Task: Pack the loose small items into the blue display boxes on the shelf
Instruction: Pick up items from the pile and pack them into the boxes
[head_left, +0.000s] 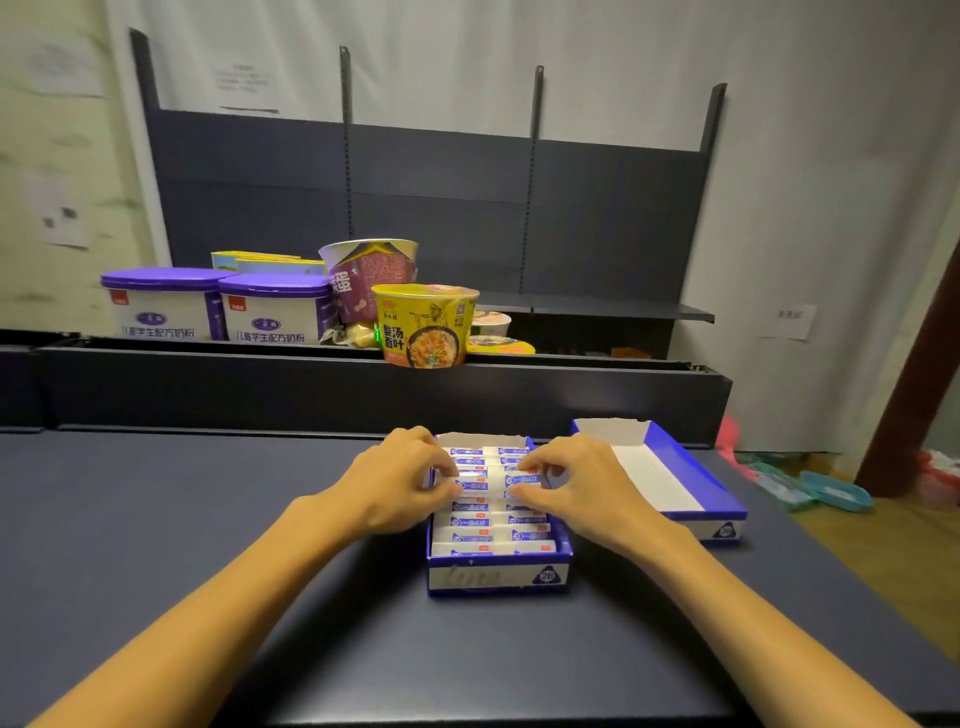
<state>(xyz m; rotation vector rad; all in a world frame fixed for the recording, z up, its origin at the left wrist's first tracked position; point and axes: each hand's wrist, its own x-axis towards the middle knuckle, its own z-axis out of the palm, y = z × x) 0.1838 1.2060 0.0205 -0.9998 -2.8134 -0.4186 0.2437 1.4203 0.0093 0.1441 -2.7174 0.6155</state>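
1. Head view puts our left hand (395, 480) and right hand (571, 486) over the near blue display box (496, 577) on the dark shelf top (182, 519); the box sits between our forearms, nearly full of small white-and-blue packets (491, 525) in two columns.
2. Both hands have curled fingers pinching packets near the middle rows; we judge this as seating or squaring them.
3. We should press each packet flat and level with its neighbours; keep labels up; avoid bowing the cardboard walls.
4. A second blue box (691, 499) lies just right, apparently unfilled; we take it next.
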